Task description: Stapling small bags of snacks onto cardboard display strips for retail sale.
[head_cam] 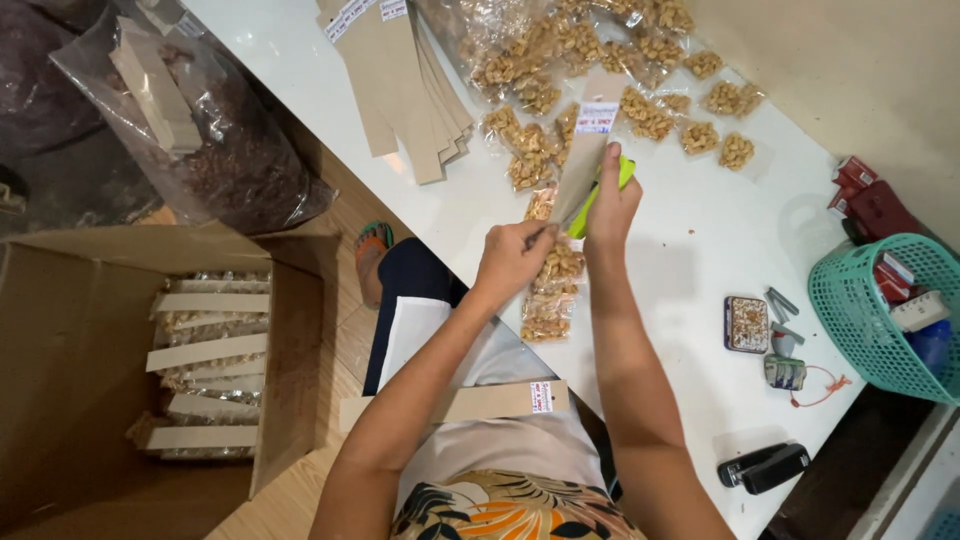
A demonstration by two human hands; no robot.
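Nearest: a spare card strip [455, 404] lies across the lap. L hand [512, 258] is pinched shut on the lower end of a brown card strip [585, 150], w/ small clear nut packets [553, 280] hanging under it. R hand [612, 200] is closed round a green stapler [600, 192] at the strip, over the white tabletop [690, 250]. Beyond: loose nut packets [640, 80], a stack of card strips [400, 80]. Teal basket [870, 310] far R.
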